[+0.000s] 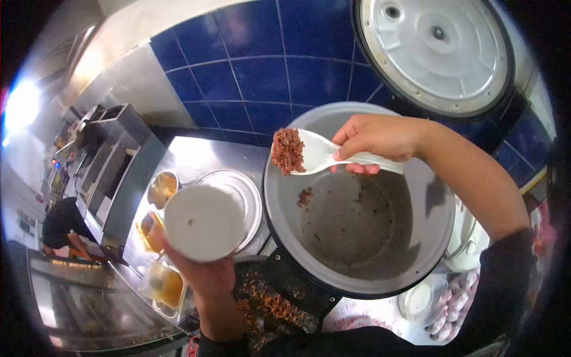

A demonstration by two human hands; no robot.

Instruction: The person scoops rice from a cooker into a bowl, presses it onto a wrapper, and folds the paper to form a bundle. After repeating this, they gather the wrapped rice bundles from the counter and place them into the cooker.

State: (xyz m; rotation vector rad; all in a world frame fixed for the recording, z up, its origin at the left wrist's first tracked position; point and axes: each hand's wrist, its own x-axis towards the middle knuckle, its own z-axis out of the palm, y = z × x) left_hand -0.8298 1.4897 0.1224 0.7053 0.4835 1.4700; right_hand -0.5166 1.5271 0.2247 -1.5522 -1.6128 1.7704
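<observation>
My right hand (377,140) grips the handle of a white rice paddle (318,152). A clump of reddish-brown cooked rice (288,152) covers the paddle's broad end, held over the left side of a big rice cooker pot (428,238). Inside the pot, a few rice clumps and grains (304,196) cling to the grey bottom. At the left, my left hand (208,273) is wrapped round a white round bowl (205,223), which shows only a small dark speck. Some of its fingers are hidden behind the bowl.
The cooker's hinged lid (437,53) stands raised at the back right. Behind the bowl lies a round metal lid (253,205) on the steel counter (196,154), beside containers of yellowish food (165,284). Scattered bits (267,303) lie below. Another person (62,223) is far left.
</observation>
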